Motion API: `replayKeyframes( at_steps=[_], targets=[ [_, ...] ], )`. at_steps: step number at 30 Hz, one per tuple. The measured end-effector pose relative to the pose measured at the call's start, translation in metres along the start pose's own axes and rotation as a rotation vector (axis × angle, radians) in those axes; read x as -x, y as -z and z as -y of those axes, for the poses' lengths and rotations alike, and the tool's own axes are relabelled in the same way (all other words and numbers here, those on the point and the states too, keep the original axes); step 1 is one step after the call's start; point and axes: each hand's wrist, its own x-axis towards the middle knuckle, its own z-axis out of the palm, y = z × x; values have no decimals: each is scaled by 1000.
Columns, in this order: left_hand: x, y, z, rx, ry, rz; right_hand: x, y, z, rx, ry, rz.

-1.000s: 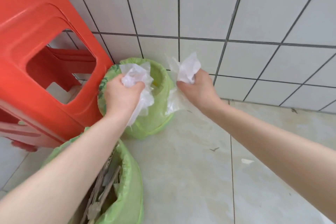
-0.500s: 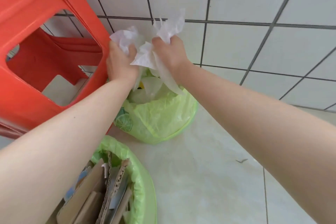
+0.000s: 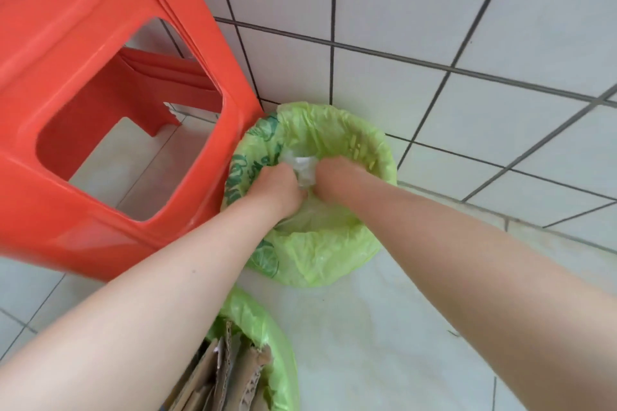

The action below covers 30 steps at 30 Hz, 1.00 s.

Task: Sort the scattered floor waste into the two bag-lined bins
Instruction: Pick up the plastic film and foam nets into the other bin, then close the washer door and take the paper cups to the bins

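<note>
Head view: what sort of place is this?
Probably a tiled utility corner, indoors, maybe a washroom or kitchen. White wall tiles meet a pale floor, a red stool stands beside two bag-lined bins.

Both bare forearms stretch away from the person and converge at the far middle, the left arm running up from the near left corner and the right arm from the near right edge. The left hand (image 3: 278, 188) and the right hand (image 3: 334, 178) sit just beside each other, knuckles up and wrists bent downward. The fingers of both are curled inward into closed fists, their tips hidden from view.
</note>
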Motion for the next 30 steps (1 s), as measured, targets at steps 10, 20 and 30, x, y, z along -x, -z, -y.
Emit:
replayKeyframes(
  at_steps=[10, 20, 30],
  targets=[
    [70, 72, -12, 108, -46, -225, 90, 87, -9, -192, 83, -44],
    [246, 158, -37, 466, 82, -230, 266, 169, -9, -288, 209, -26],
    [482, 241, -63, 893, 524, -427, 490, 261, 45, -433, 389, 35]
  ],
)
